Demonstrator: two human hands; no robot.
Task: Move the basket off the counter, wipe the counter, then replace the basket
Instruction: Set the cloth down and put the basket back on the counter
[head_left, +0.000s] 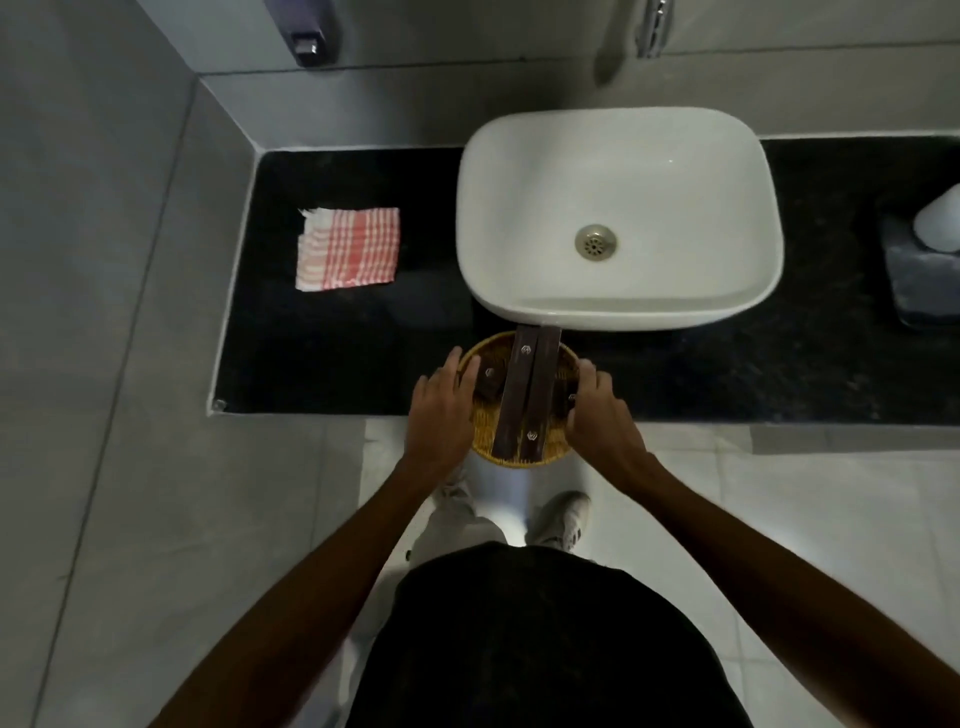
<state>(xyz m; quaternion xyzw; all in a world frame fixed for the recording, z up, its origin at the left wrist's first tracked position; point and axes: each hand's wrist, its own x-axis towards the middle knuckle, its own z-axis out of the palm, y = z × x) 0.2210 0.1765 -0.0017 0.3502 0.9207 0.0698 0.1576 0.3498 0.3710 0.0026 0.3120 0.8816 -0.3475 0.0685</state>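
A round woven yellow basket (487, 441) is held over the front edge of the black counter (332, 358), partly above the floor. Two long dark brown boxes (524, 400) and small dark packets lie in it. My left hand (441, 410) grips the basket's left rim and my right hand (597, 415) grips its right rim. A folded red-and-white checked cloth (348, 248) lies on the counter's left part, apart from both hands.
A white basin (618, 218) sits on the counter right behind the basket. At the far right stand a white roll (940, 218) and a grey folded towel (919, 280). A grey wall closes the left side. My feet are on the tiled floor below.
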